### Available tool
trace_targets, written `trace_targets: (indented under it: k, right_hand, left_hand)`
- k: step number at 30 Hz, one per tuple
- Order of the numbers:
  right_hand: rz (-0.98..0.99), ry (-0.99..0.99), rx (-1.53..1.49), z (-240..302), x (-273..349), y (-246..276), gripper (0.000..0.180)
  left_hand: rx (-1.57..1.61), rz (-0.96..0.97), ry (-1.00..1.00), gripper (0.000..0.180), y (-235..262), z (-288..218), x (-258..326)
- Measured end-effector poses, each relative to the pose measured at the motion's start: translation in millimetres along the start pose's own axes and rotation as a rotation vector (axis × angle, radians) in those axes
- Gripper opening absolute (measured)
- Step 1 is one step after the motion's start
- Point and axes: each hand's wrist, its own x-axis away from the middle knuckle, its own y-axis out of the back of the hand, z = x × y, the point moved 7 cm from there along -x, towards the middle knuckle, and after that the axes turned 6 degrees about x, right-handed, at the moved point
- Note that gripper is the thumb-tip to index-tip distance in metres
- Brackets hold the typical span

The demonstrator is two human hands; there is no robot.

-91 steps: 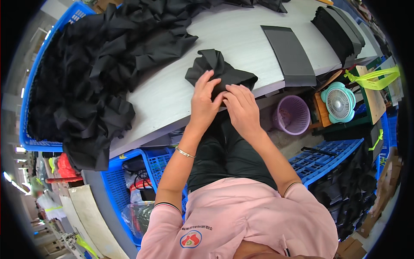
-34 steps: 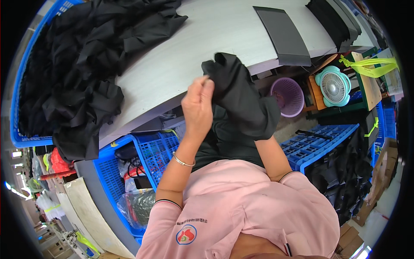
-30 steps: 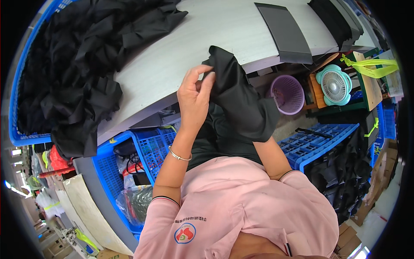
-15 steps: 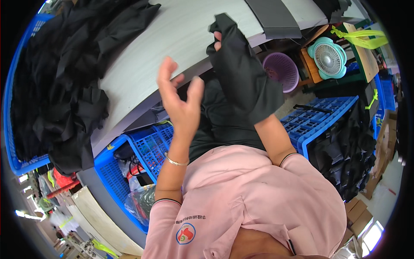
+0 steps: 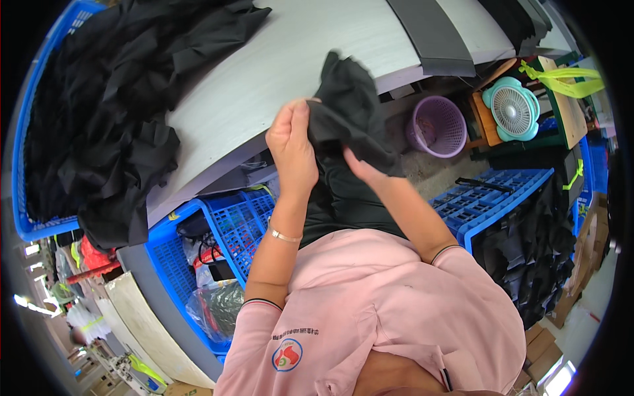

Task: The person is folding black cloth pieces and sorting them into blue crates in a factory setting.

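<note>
A piece of black cloth (image 5: 353, 109) is bunched up in front of me, above my lap, its top blurred by motion. My left hand (image 5: 292, 142) is closed on the cloth's left edge, with the thumb along the top. From the right, my right hand (image 5: 362, 166) reaches in against the lower part of the cloth. Its fingers are covered by the fabric, so their grip does not show. Beyond the cloth lies the pale tabletop (image 5: 251, 86).
A blue crate (image 5: 21, 198) heaped with black fabric (image 5: 105, 125) stands left. Nearer is a blue basket (image 5: 175, 284) with bagged items. A dark strip (image 5: 432, 39) lies across the table. On the right are a purple basket (image 5: 456, 135), a teal fan (image 5: 512, 109) and a blue crate (image 5: 489, 195).
My left hand, open and apart before, has closed on the cloth. My right hand has drawn back toward me; the cloth that covered its forearm is now bunched near the hand.
</note>
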Motion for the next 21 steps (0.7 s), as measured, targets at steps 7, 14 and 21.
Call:
trace_targets:
  k: [7,14,21]
  right_hand:
    - [0.622,-0.195,-0.174,27,100,-35,0.013]
    - [-0.067,-0.432,-0.164,-32,90,57,0.055]
    - [-0.254,0.332,0.681,78,14,17,0.066]
  left_hand:
    - [-0.126,-0.235,-0.063,0.025,87,-8,-93]
    - [-0.291,-0.149,-0.175,0.022,43,-43,-47]
    - [-0.502,0.203,-0.304,0.006,-30,-53,17]
